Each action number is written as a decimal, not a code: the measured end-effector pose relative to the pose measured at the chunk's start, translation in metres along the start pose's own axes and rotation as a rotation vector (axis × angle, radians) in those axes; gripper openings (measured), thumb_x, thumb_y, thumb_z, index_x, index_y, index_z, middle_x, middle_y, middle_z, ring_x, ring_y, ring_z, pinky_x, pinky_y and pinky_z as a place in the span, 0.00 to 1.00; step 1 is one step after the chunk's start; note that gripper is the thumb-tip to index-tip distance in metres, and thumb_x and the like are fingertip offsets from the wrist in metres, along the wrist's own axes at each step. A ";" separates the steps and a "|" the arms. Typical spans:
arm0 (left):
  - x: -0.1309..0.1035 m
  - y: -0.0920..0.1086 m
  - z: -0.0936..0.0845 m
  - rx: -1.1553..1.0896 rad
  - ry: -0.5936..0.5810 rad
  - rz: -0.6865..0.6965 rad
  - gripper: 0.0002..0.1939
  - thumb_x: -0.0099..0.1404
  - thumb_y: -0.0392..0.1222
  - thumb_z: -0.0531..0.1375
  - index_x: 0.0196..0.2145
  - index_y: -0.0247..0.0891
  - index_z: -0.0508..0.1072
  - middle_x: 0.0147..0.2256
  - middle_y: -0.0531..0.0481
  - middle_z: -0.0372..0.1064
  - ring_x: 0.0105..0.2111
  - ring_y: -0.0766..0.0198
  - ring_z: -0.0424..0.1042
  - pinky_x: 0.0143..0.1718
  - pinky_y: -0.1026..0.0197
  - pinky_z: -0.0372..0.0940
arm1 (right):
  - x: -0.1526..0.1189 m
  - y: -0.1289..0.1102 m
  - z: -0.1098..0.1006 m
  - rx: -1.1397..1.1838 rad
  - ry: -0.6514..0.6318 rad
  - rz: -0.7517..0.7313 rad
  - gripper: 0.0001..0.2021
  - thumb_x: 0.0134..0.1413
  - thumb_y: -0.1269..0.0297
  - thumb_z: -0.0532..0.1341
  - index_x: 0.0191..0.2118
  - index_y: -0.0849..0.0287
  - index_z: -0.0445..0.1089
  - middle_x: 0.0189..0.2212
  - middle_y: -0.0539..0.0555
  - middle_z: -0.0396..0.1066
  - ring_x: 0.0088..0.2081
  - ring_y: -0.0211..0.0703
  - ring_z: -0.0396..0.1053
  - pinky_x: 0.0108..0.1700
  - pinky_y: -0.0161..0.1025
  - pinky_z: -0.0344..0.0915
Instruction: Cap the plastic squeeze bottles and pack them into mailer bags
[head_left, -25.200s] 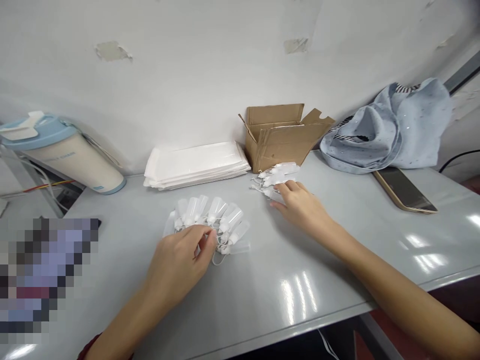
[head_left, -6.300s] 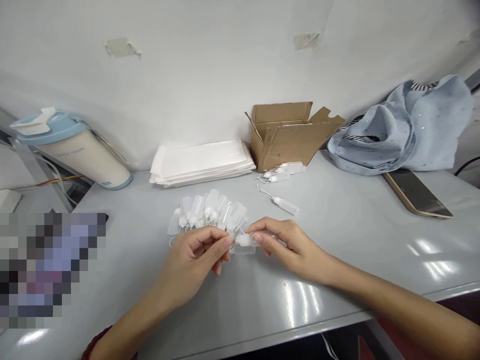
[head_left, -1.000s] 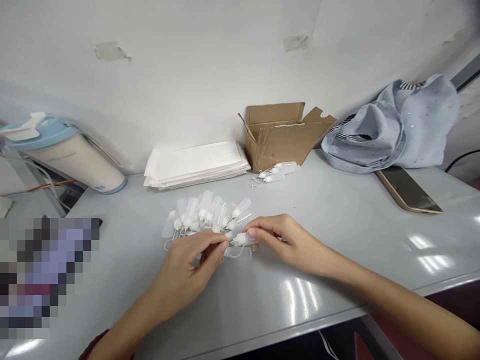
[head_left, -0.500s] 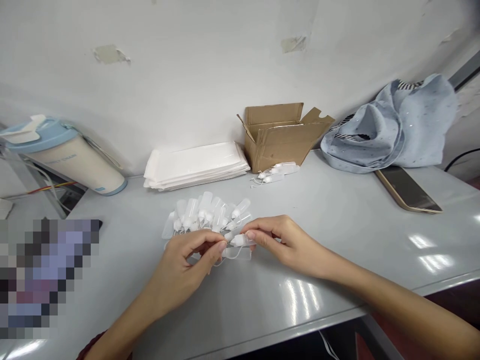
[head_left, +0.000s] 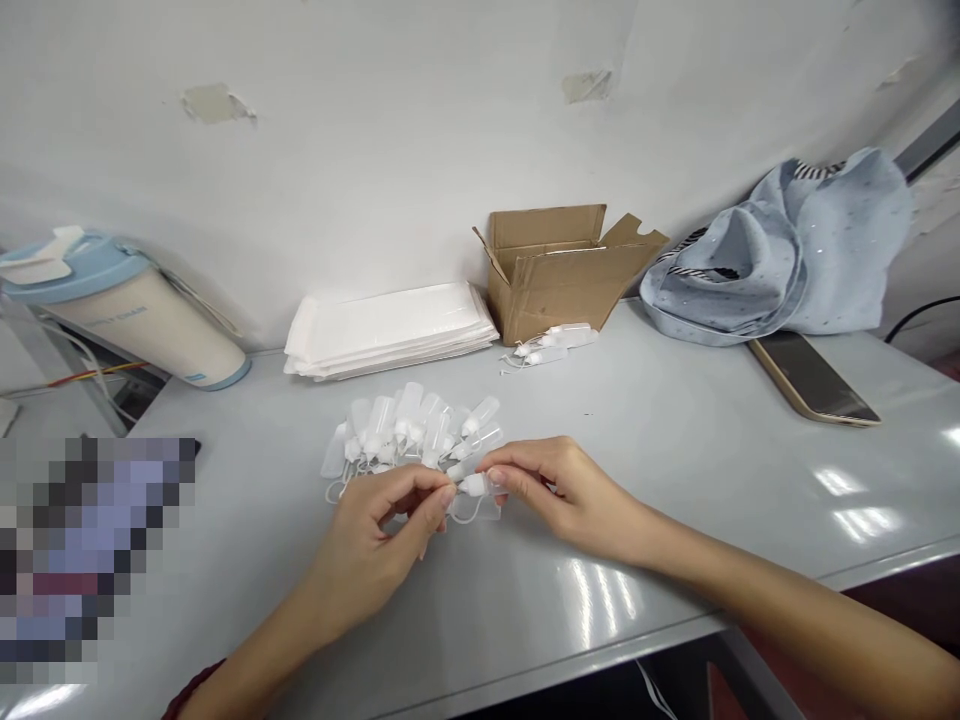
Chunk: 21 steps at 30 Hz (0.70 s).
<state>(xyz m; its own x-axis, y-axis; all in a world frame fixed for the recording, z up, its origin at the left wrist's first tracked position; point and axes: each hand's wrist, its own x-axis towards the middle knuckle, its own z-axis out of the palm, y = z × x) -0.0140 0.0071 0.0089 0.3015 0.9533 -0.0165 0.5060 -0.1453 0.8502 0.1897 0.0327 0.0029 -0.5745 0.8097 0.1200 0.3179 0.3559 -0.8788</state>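
My right hand (head_left: 536, 485) pinches a small clear dropper bottle (head_left: 475, 485) with a white collar and nozzle, lying nearly level with its tip to the left. At that tip, my left hand (head_left: 401, 520) has thumb and forefinger pressed together. A thin white cap strap (head_left: 466, 520) loops from the bottle towards these fingers, which hide its end. Just behind the hands, a pile of similar dropper bottles (head_left: 409, 415) lies on the grey table (head_left: 645, 440). Another clear bottle (head_left: 489, 510) shows partly beneath the held one.
Against the wall are a stack of white sheets or envelopes (head_left: 390, 325) and an open cardboard box (head_left: 574, 290), with several bottles (head_left: 559, 340) before it. A tumbler (head_left: 150, 315) stands left; a blue cloth bag (head_left: 780, 250) and phone (head_left: 814, 380) lie right. A pixelated patch covers the left edge.
Both hands stay at the same bottle, its tip now closer against the left fingertips. The whole view has shifted slightly; the pile looks unchanged.
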 end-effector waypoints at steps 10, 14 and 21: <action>-0.001 -0.001 0.000 -0.053 -0.026 -0.048 0.11 0.64 0.43 0.54 0.27 0.38 0.71 0.21 0.56 0.64 0.18 0.71 0.62 0.19 0.69 0.59 | -0.001 0.001 0.002 0.015 0.000 -0.011 0.13 0.64 0.66 0.51 0.35 0.61 0.71 0.26 0.50 0.70 0.27 0.35 0.64 0.32 0.32 0.59; 0.000 -0.002 -0.005 -0.088 -0.035 -0.045 0.13 0.65 0.44 0.54 0.26 0.38 0.71 0.21 0.56 0.65 0.19 0.71 0.63 0.22 0.68 0.61 | -0.001 -0.002 0.000 0.021 -0.008 0.003 0.14 0.64 0.65 0.50 0.34 0.61 0.71 0.26 0.49 0.69 0.25 0.33 0.62 0.30 0.31 0.58; 0.001 -0.002 -0.012 -0.143 0.037 -0.101 0.14 0.67 0.45 0.52 0.30 0.38 0.74 0.22 0.56 0.66 0.18 0.71 0.63 0.24 0.67 0.62 | 0.001 -0.003 -0.007 0.080 -0.002 0.058 0.14 0.64 0.63 0.50 0.34 0.62 0.71 0.29 0.52 0.71 0.31 0.37 0.67 0.35 0.34 0.61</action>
<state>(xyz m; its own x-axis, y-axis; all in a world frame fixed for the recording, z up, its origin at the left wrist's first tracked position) -0.0241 0.0119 0.0132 0.2242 0.9705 -0.0883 0.4114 -0.0121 0.9114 0.1932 0.0359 0.0091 -0.5586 0.8267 0.0668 0.2893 0.2697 -0.9185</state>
